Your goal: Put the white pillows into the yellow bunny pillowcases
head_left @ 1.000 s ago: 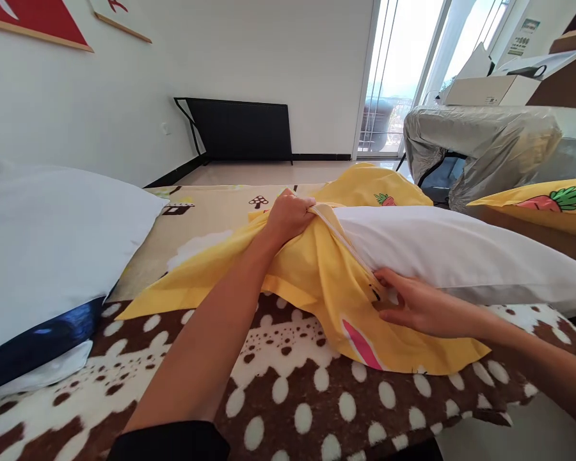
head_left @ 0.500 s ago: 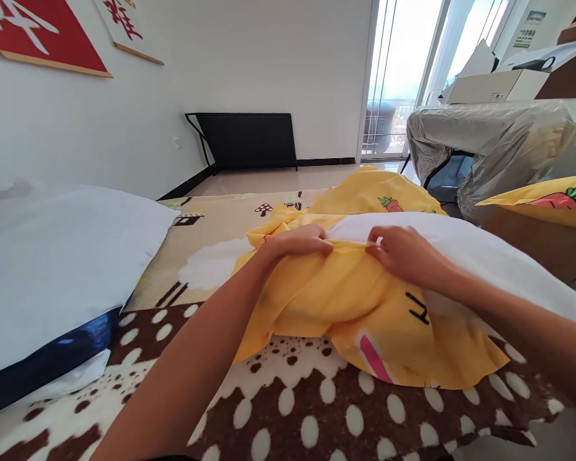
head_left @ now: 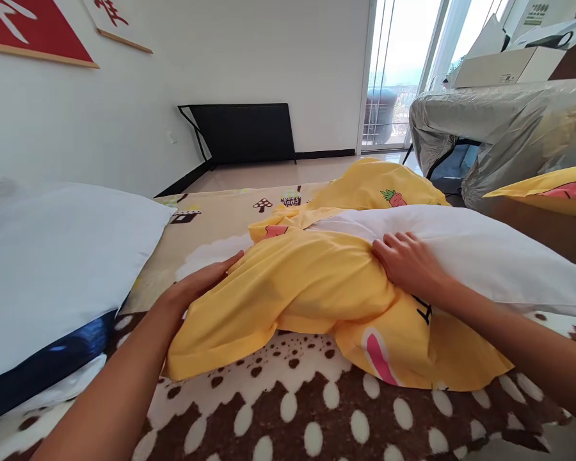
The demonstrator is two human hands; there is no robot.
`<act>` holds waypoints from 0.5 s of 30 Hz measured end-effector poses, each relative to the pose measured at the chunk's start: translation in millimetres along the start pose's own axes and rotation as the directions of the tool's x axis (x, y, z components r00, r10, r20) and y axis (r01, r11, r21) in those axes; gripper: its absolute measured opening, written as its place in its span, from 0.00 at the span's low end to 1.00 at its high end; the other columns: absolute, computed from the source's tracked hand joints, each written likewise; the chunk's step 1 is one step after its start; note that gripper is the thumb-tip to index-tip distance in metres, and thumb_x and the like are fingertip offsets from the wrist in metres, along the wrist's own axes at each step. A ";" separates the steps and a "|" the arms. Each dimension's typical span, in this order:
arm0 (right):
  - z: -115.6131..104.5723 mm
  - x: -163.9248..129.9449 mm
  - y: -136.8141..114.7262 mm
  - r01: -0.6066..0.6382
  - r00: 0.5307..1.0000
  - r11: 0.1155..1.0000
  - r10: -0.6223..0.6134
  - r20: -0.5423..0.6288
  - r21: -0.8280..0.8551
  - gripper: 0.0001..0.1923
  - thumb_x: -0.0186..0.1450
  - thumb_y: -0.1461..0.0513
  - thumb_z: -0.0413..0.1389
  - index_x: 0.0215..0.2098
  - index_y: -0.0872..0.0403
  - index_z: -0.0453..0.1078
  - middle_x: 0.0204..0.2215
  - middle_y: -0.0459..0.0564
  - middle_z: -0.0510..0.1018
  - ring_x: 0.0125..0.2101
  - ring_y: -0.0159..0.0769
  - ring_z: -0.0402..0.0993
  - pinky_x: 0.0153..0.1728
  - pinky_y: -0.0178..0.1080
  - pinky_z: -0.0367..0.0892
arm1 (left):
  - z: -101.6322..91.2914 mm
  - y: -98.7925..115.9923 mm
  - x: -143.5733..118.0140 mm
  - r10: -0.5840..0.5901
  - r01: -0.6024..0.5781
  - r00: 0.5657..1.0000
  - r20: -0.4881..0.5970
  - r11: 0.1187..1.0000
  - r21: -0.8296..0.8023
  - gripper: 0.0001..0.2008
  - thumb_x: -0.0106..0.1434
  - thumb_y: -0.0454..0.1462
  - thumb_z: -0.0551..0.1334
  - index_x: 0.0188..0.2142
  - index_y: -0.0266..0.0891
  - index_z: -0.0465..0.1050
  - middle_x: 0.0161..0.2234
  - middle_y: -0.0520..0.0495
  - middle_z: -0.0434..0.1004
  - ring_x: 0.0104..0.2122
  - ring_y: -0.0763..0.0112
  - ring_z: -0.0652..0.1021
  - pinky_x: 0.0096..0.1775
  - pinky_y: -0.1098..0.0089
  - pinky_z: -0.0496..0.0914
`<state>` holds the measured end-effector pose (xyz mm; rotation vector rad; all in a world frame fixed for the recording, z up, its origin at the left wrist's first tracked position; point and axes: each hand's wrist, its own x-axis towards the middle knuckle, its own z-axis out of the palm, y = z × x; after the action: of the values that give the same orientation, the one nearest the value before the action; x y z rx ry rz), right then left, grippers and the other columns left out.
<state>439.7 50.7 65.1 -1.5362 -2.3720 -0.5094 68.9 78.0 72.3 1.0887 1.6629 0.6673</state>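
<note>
A yellow pillowcase (head_left: 312, 269) with a pink rabbit ear and black lettering lies partly over a white pillow (head_left: 465, 250), whose right part is bare. My right hand (head_left: 406, 262) grips the pillowcase's edge against the pillow, fingers curled. At the pillowcase's left side, my left hand (head_left: 204, 278) rests with its fingers stretched out, the palm side against the cloth; its underside is hidden. Another fold of yellow cloth with a carrot print (head_left: 377, 186) rises behind the pillow.
Beneath lies a brown and cream patterned blanket (head_left: 324, 419). A second white pillow (head_left: 62, 256) sits at left, with dark blue cloth (head_left: 72, 349) under it. More yellow carrot-print cloth (head_left: 523, 189) is at right. A plastic-covered piece of furniture (head_left: 499, 121) carries a box (head_left: 509, 67).
My left hand has let go of the pillowcase's opening edge and moved left and down to its side. The left corner of the cloth is spread outward. My right hand stays near the edge.
</note>
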 end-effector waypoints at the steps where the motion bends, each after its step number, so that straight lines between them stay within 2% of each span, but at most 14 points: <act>1: 4.8 -2.3 -2.8 -0.046 0.999 0.997 0.046 0.005 0.055 0.15 0.69 0.61 0.41 0.34 0.54 0.68 0.31 0.55 0.75 0.32 0.40 0.67 0.34 0.40 0.53 | 3.4 -5.1 -7.1 -0.031 0.044 0.993 0.110 0.991 -0.124 0.28 0.48 0.59 0.63 0.37 0.38 0.76 0.34 0.40 0.81 0.38 0.49 0.77 0.39 0.55 0.71; 3: 8.4 -5.9 -5.6 -0.163 0.985 0.964 0.172 -0.025 0.212 0.15 0.70 0.59 0.40 0.29 0.53 0.63 0.26 0.50 0.73 0.27 0.37 0.66 0.28 0.37 0.51 | 17.4 -8.8 -18.6 -0.003 0.060 0.976 0.216 0.965 -0.254 0.25 0.49 0.56 0.65 0.41 0.43 0.76 0.35 0.46 0.81 0.38 0.54 0.78 0.39 0.59 0.72; 5: 1.6 -5.7 -6.3 -0.235 0.949 0.887 0.298 -0.103 0.399 0.17 0.69 0.56 0.41 0.24 0.51 0.56 0.19 0.45 0.67 0.22 0.33 0.61 0.25 0.36 0.50 | 35.4 -4.2 -25.3 0.162 -0.103 0.971 0.174 0.946 -0.308 0.25 0.47 0.49 0.69 0.44 0.44 0.75 0.37 0.47 0.81 0.38 0.55 0.78 0.38 0.62 0.73; 7: -15.4 -0.6 -6.4 -0.223 0.879 0.814 0.406 -0.250 0.536 0.19 0.69 0.54 0.41 0.21 0.50 0.49 0.16 0.42 0.58 0.19 0.31 0.55 0.23 0.35 0.49 | 51.2 6.3 -28.7 0.326 -0.275 0.938 0.115 0.905 -0.323 0.26 0.45 0.43 0.71 0.45 0.43 0.74 0.40 0.46 0.81 0.40 0.56 0.78 0.39 0.64 0.73; 9: -39.2 8.1 -4.3 -0.150 0.765 0.806 0.461 -0.450 0.572 0.21 0.69 0.53 0.42 0.19 0.49 0.45 0.15 0.41 0.51 0.18 0.30 0.50 0.22 0.35 0.48 | 61.1 20.1 -30.3 0.443 -0.413 0.896 0.017 0.847 -0.336 0.26 0.46 0.42 0.70 0.46 0.41 0.74 0.44 0.45 0.79 0.42 0.56 0.78 0.39 0.65 0.73; 10: -51.8 13.2 -1.2 -0.108 0.707 0.837 0.444 -0.551 0.536 0.22 0.68 0.53 0.43 0.19 0.49 0.44 0.15 0.41 0.49 0.18 0.30 0.47 0.21 0.36 0.47 | 63.8 27.4 -30.3 0.483 -0.470 0.874 -0.054 0.813 -0.344 0.25 0.46 0.41 0.69 0.46 0.40 0.73 0.45 0.44 0.79 0.42 0.56 0.78 0.39 0.66 0.73; 12: -74.2 23.3 11.9 -0.031 0.621 0.929 0.307 -0.721 0.369 0.23 0.67 0.53 0.45 0.18 0.48 0.42 0.14 0.40 0.45 0.18 0.30 0.43 0.22 0.37 0.47 | 65.9 40.9 -27.3 0.519 -0.556 0.830 -0.205 0.742 -0.374 0.25 0.47 0.42 0.68 0.46 0.39 0.72 0.45 0.43 0.78 0.43 0.57 0.78 0.39 0.66 0.73; 13: -82.6 27.9 22.1 -0.007 0.610 0.965 0.212 -0.763 0.263 0.24 0.67 0.53 0.45 0.17 0.47 0.41 0.14 0.40 0.44 0.18 0.30 0.42 0.23 0.38 0.47 | 66.3 46.0 -23.8 0.519 -0.582 0.813 -0.264 0.712 -0.394 0.25 0.47 0.42 0.68 0.46 0.38 0.72 0.45 0.42 0.78 0.42 0.58 0.78 0.39 0.66 0.73; 14: -88.0 31.9 34.4 0.005 0.629 0.986 0.125 -0.767 0.165 0.24 0.67 0.53 0.45 0.17 0.47 0.40 0.14 0.40 0.44 0.18 0.30 0.42 0.23 0.38 0.48 | 66.7 49.4 -18.6 0.512 -0.591 0.806 -0.296 0.691 -0.416 0.25 0.47 0.43 0.68 0.45 0.38 0.72 0.45 0.42 0.78 0.41 0.58 0.78 0.39 0.66 0.73; 15: -90.2 35.1 48.0 0.011 0.678 0.996 0.059 -0.733 0.090 0.24 0.67 0.53 0.44 0.17 0.47 0.41 0.14 0.41 0.45 0.18 0.31 0.43 0.24 0.39 0.49 | 67.7 50.4 -11.8 0.503 -0.585 0.811 -0.300 0.680 -0.441 0.26 0.47 0.44 0.68 0.45 0.38 0.72 0.45 0.41 0.78 0.40 0.59 0.78 0.39 0.66 0.73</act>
<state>472.6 58.8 167.7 -1.0242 -1.6992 -0.8210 150.6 85.0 95.5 1.1462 1.1390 1.5357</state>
